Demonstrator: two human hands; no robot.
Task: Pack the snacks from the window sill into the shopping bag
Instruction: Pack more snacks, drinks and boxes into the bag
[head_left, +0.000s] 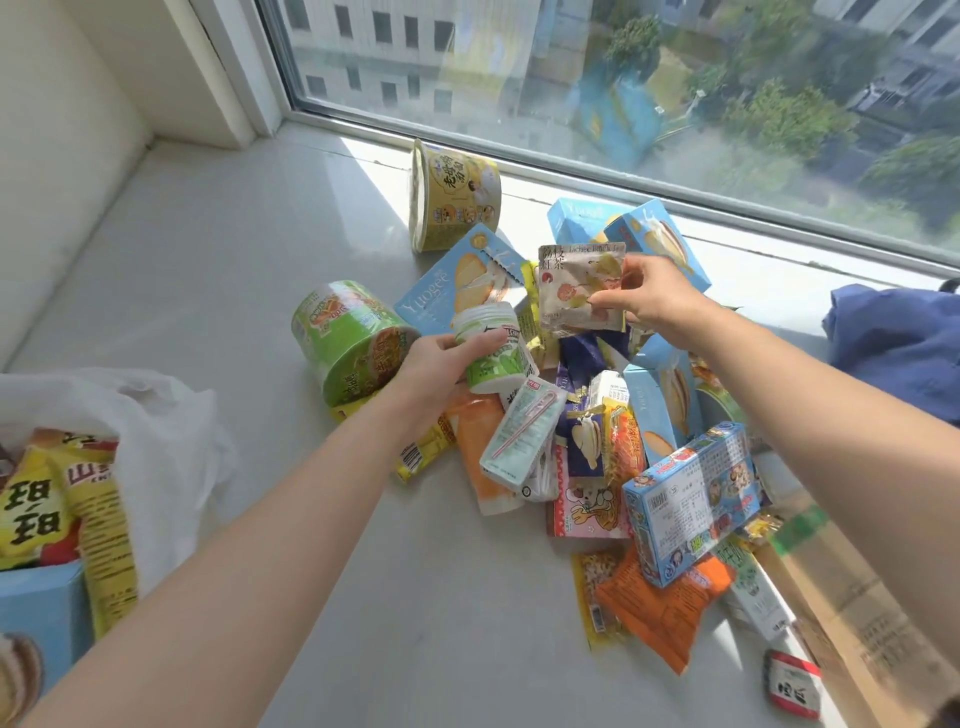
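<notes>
Head view, nearest first: well to the left of the left hand (441, 364) and closer to the person, the white shopping bag (156, 441) slumps open on the window sill (208, 270) with yellow packets and a blue box already inside; the left hand itself is wrapped around a small green-and-white jar (491, 348), fingers curled over its side just below the white lid; beyond and to the right, the right hand (654, 296) pinches a pale tea sachet (579, 288) by its right edge between thumb and fingertips, held up clear of the heap; directly under and between both hands lies the pile of snacks (613, 441), cartons, pouches and blue boxes stacked loosely on one another; just left of the left hand a green noodle tub (348, 338) lies on its side, and farther off a yellow tub (454, 197) is tipped toward the glass; far right of the right hand sits a blue cloth (898, 343). The risks, as I judge them: the sachet, gripped only at an edge, could slip on the way across; the bag's mouth is limp and may fold shut, so an item dropped from a distance could miss; the tilted blue carton (693, 499) near the right forearm could be knocked off the pile by that arm.
</notes>
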